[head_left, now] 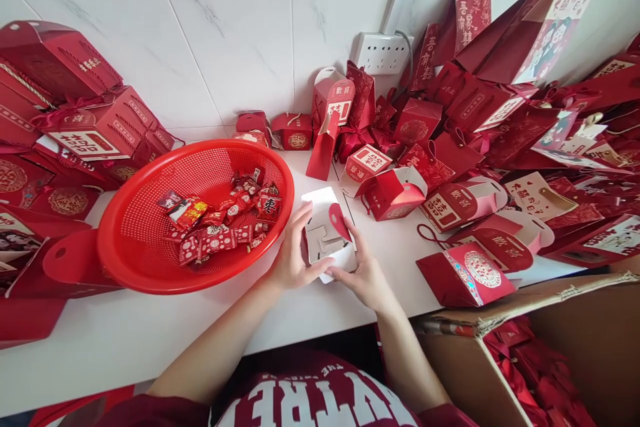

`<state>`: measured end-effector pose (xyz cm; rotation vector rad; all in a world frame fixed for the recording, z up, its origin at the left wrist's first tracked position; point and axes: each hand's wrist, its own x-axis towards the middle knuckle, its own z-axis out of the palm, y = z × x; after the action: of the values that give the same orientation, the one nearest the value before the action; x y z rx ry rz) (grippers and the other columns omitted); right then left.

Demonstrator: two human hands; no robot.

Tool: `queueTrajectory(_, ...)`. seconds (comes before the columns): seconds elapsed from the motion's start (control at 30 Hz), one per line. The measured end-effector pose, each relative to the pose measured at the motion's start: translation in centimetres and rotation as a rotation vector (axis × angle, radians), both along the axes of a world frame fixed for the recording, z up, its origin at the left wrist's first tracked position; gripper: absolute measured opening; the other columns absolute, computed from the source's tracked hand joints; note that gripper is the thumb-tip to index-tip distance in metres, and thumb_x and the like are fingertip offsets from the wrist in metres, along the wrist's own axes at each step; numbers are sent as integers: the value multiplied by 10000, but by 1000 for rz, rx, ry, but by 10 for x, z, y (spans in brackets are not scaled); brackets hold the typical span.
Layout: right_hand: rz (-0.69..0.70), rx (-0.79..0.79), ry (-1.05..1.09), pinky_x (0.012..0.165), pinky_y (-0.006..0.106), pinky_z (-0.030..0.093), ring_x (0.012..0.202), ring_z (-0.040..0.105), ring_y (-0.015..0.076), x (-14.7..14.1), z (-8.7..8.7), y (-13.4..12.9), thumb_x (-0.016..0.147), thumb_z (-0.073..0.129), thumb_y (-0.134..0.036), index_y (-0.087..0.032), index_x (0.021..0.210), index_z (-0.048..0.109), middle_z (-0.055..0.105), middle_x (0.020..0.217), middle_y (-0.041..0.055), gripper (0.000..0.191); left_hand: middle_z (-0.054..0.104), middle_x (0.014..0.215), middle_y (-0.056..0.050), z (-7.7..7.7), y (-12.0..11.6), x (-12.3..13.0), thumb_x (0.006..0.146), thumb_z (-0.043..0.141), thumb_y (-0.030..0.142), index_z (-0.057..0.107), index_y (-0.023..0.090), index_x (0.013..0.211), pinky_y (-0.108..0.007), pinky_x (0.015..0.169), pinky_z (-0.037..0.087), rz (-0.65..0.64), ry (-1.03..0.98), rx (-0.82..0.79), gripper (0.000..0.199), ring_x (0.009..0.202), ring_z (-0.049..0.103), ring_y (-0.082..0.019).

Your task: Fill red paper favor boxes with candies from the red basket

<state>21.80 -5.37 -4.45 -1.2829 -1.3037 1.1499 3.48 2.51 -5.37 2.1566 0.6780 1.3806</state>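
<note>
Between my two hands is a small gift box (325, 247), its top flaps standing up and its white inside facing me. A red flap with a rounded end shows at its right side. My left hand (295, 253) grips the box's left wall, thumb along the near edge. On the right side my right hand (363, 267) holds the box, its thumb near the front corner and its fingers by the red flap. Just left of my hands a red plastic basket (115, 220) holds several wrapped candies (220, 233).
Red gift boxes (90, 127) are stacked at the left. More boxes and bags (460, 200) crowd the right side and the wall. A white power strip (383, 53) is on the tiled wall. At the lower right stands a cardboard box (450, 353) with red packages (540, 373) inside.
</note>
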Motion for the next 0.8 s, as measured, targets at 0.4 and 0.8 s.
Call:
queueTrajectory(0.4, -253, 457, -732, 970, 520, 545, 1237, 566, 319, -2, 23, -9, 951, 632, -366, -307, 1272, 650, 538, 1353, 123, 327, 455, 1500, -193, 3, -3, -4, 834, 752, 374, 310, 203, 1530, -606, 1183, 370, 82, 84, 51, 842, 1463, 383, -380)
queueTrajectory(0.8, -284, 304, -767, 1042, 571, 512, 1377, 500, 346, 6, 11, 7, 1004, 510, -450, -252, 1560, 350, 500, 1505, 155, 611, 441, 1480, -201, 0, -2, -5, 775, 811, 466, 354, 219, 1488, -625, 1174, 365, 61, 86, 87, 882, 1471, 358, -408)
